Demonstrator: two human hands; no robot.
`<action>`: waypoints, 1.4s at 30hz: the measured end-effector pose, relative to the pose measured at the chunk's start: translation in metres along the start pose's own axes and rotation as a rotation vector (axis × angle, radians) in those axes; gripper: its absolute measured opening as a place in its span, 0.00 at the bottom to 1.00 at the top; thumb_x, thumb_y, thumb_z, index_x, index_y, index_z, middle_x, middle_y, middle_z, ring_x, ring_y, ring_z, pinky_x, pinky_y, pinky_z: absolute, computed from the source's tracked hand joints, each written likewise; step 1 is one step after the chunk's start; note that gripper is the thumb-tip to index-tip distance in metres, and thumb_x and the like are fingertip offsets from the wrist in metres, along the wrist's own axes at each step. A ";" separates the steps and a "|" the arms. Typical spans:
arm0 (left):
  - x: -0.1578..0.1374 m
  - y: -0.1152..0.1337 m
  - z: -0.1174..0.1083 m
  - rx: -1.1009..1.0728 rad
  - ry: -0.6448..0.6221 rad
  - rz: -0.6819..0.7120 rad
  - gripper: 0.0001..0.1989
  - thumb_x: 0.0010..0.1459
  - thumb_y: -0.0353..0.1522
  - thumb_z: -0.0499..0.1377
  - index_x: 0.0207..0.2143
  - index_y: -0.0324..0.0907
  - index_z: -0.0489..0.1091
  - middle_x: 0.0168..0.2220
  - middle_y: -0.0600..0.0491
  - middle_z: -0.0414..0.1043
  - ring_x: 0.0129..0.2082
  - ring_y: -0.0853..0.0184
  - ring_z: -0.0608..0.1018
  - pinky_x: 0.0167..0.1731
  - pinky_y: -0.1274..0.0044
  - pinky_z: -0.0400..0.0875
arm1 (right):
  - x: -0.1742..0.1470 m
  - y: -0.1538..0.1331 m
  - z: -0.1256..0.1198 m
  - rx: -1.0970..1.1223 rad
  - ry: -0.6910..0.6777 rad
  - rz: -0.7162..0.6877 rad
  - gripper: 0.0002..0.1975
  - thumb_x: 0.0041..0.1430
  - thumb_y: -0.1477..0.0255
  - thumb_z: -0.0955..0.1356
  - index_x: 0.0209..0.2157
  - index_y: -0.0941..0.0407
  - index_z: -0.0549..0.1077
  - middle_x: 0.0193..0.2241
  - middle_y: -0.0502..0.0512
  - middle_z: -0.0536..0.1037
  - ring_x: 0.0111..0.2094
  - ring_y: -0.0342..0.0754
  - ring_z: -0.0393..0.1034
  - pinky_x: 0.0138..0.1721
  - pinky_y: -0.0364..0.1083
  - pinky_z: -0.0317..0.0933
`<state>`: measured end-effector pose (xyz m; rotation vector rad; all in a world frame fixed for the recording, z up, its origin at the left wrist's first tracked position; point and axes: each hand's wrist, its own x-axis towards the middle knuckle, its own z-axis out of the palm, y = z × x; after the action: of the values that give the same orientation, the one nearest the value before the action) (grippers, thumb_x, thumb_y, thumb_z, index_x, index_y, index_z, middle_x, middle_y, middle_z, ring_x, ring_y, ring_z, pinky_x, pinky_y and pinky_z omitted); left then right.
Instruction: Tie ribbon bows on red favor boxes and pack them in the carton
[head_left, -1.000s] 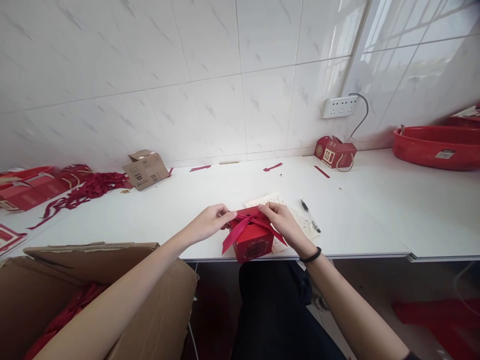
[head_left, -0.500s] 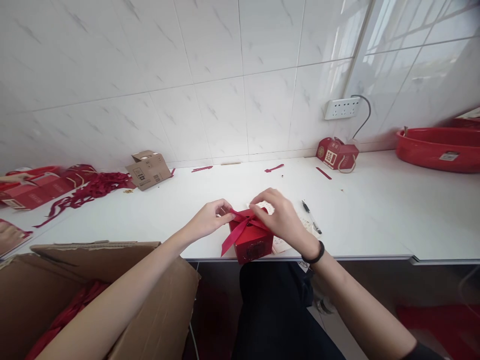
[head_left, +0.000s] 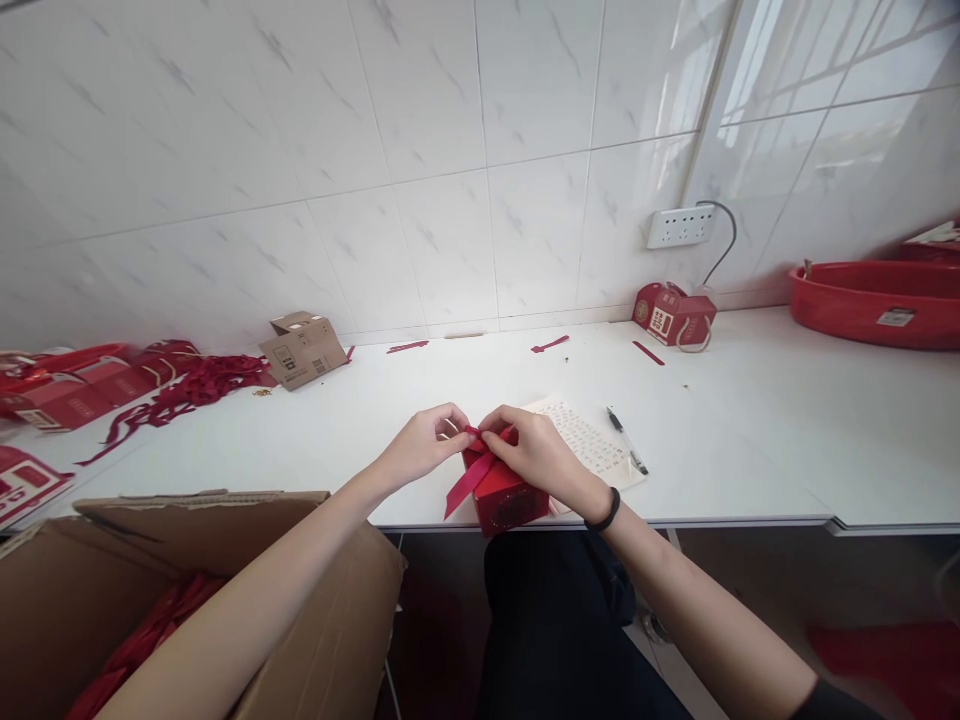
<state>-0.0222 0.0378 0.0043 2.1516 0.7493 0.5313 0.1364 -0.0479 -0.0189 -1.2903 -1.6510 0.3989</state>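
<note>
From where I stand, the red box (head_left: 511, 492) sits at the near edge of the desk (head_left: 750, 430), its printed face toward the person; with fingers covering its top, I can't tell its long axis. The left hand (head_left: 426, 440) pinches the ribbon (head_left: 468, 486) between thumb and fingers at the box's top left, and the right hand (head_left: 538, 452) pinches it just beside. One ribbon tail runs lengthwise toward the person, slanting left. A sheet (head_left: 581, 437) lies right of the box.

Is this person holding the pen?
No, the pen lies on the tabletop by the paper, while the left hand and right hand are at the ribbon on the red box.
</note>
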 end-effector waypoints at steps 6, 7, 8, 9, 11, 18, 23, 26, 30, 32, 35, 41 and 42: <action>-0.002 0.003 0.001 -0.012 -0.064 0.022 0.10 0.52 0.38 0.58 0.29 0.39 0.67 0.30 0.54 0.70 0.31 0.68 0.73 0.34 0.74 0.69 | 0.000 0.006 0.003 0.057 0.014 0.078 0.06 0.57 0.78 0.64 0.30 0.57 0.72 0.29 0.47 0.76 0.30 0.42 0.69 0.32 0.40 0.60; -0.002 0.003 0.000 -0.017 -0.076 0.029 0.09 0.52 0.37 0.58 0.29 0.39 0.67 0.31 0.53 0.69 0.32 0.68 0.72 0.35 0.74 0.69 | 0.000 0.007 0.003 0.065 0.014 0.086 0.06 0.58 0.77 0.63 0.30 0.57 0.72 0.29 0.48 0.76 0.30 0.42 0.69 0.32 0.40 0.60; -0.002 0.003 0.000 -0.020 -0.089 0.036 0.09 0.52 0.37 0.58 0.29 0.39 0.68 0.32 0.53 0.69 0.33 0.68 0.72 0.36 0.74 0.69 | 0.001 0.008 0.003 0.070 0.014 0.092 0.06 0.58 0.77 0.63 0.30 0.57 0.72 0.29 0.48 0.76 0.30 0.42 0.69 0.32 0.40 0.60; -0.002 0.003 0.000 -0.021 -0.102 0.045 0.09 0.52 0.37 0.57 0.29 0.40 0.68 0.32 0.53 0.69 0.33 0.67 0.72 0.37 0.73 0.68 | 0.001 0.008 0.003 0.071 0.014 0.095 0.07 0.58 0.77 0.63 0.29 0.57 0.72 0.29 0.48 0.76 0.30 0.42 0.69 0.32 0.40 0.60; -0.001 0.002 -0.001 -0.023 -0.131 0.066 0.08 0.52 0.36 0.57 0.30 0.40 0.68 0.34 0.52 0.69 0.34 0.67 0.72 0.38 0.73 0.68 | 0.000 0.008 0.003 0.063 0.011 0.094 0.07 0.58 0.77 0.63 0.29 0.57 0.71 0.28 0.49 0.75 0.29 0.43 0.69 0.31 0.41 0.59; 0.001 0.000 -0.003 0.008 -0.169 0.038 0.10 0.54 0.36 0.54 0.29 0.39 0.70 0.35 0.51 0.68 0.36 0.66 0.71 0.39 0.73 0.66 | 0.000 0.008 0.003 0.071 -0.069 0.103 0.08 0.59 0.72 0.63 0.28 0.58 0.71 0.27 0.50 0.75 0.28 0.43 0.67 0.29 0.41 0.57; 0.000 0.001 -0.003 -0.017 -0.193 0.033 0.09 0.53 0.36 0.55 0.29 0.39 0.70 0.37 0.50 0.67 0.37 0.66 0.70 0.41 0.72 0.65 | 0.001 0.008 0.001 0.094 -0.103 0.141 0.11 0.60 0.69 0.62 0.27 0.58 0.70 0.26 0.48 0.73 0.27 0.42 0.65 0.29 0.41 0.55; 0.000 0.002 -0.004 -0.057 -0.231 0.035 0.08 0.52 0.36 0.55 0.29 0.40 0.68 0.36 0.51 0.67 0.38 0.65 0.70 0.41 0.72 0.64 | 0.003 0.008 -0.001 0.083 -0.145 0.154 0.15 0.61 0.67 0.60 0.23 0.58 0.66 0.22 0.46 0.68 0.24 0.41 0.60 0.26 0.41 0.52; 0.001 0.001 -0.003 -0.038 -0.244 0.038 0.10 0.54 0.38 0.54 0.29 0.40 0.68 0.35 0.52 0.68 0.37 0.65 0.70 0.43 0.72 0.63 | 0.005 0.008 -0.004 0.054 -0.190 0.173 0.17 0.62 0.66 0.58 0.21 0.58 0.60 0.20 0.45 0.63 0.22 0.40 0.55 0.24 0.41 0.48; 0.002 0.000 -0.003 -0.020 -0.235 0.042 0.11 0.55 0.38 0.54 0.29 0.40 0.68 0.35 0.52 0.68 0.37 0.66 0.70 0.43 0.72 0.63 | 0.006 0.008 -0.005 0.059 -0.212 0.193 0.17 0.62 0.66 0.58 0.21 0.58 0.59 0.20 0.45 0.63 0.22 0.40 0.54 0.24 0.42 0.48; 0.003 -0.002 -0.003 -0.039 -0.235 0.057 0.10 0.54 0.38 0.55 0.28 0.40 0.68 0.36 0.52 0.68 0.37 0.66 0.71 0.43 0.72 0.64 | 0.007 0.009 -0.005 0.055 -0.217 0.191 0.18 0.62 0.65 0.58 0.21 0.58 0.59 0.19 0.45 0.62 0.22 0.40 0.54 0.24 0.42 0.48; 0.000 -0.003 -0.001 -0.065 -0.208 0.077 0.06 0.50 0.33 0.59 0.28 0.40 0.68 0.36 0.51 0.68 0.37 0.66 0.72 0.42 0.71 0.67 | 0.006 0.011 -0.003 0.056 -0.191 0.168 0.19 0.62 0.63 0.57 0.21 0.57 0.60 0.20 0.46 0.63 0.23 0.41 0.55 0.25 0.42 0.49; 0.000 -0.003 -0.001 -0.057 -0.186 0.067 0.05 0.49 0.33 0.59 0.28 0.40 0.68 0.36 0.51 0.68 0.37 0.66 0.73 0.42 0.71 0.67 | 0.006 0.011 -0.003 0.058 -0.191 0.172 0.19 0.62 0.63 0.57 0.21 0.57 0.59 0.20 0.46 0.62 0.23 0.41 0.55 0.25 0.42 0.49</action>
<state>-0.0237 0.0402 0.0022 2.1442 0.5553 0.3758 0.1450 -0.0393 -0.0223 -1.3903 -1.6763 0.6882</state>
